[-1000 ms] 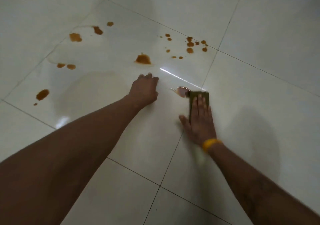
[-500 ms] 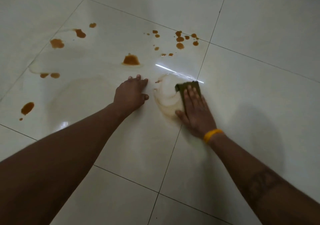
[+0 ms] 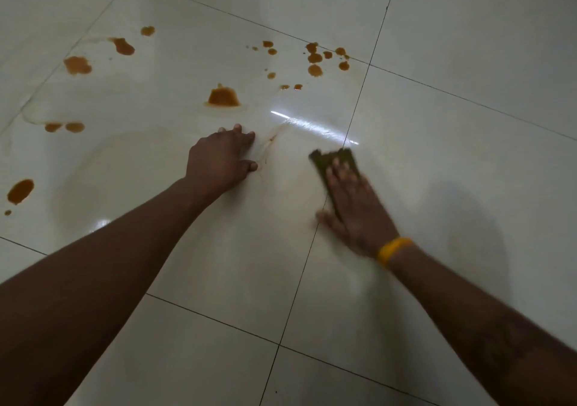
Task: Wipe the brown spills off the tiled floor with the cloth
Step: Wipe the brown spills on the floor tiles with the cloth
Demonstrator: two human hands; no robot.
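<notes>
Glossy off-white tiles make up the floor, divided by thin dark grout lines that cross just below the centre of the frame.

Head view:

- The right hand lies flat, right of centre, with its fingers straight and close together. It presses a dark olive cloth onto the floor. The hand is motion-blurred. The cloth shows only beyond the fingertips; the remainder is under the hand.
- The cloth sits beside the vertical grout line, just below a bright streak of reflected light.
- A yellow wristband circles the right wrist.
- The left hand rests on the floor at centre frame, well apart from the cloth. Its fingers are bent at the knuckles, the tips touch the tile, and it holds nothing.
- A thin brown smear runs across the tile just right of the left fingertips, between the two hands.
- The largest brown spill lies above the left hand, ringed by a paler wet margin.
- A cluster of small brown drops sits in the upper centre, near the grout line at the far edge of the tile.
- Further spots are scattered in the upper left of the frame.
- A pair of spots lies at the left.
- One oval spot lies at the left edge, with a small drop below it.
- A faint, pale wet film covers the tile to the left of the left forearm.
</notes>
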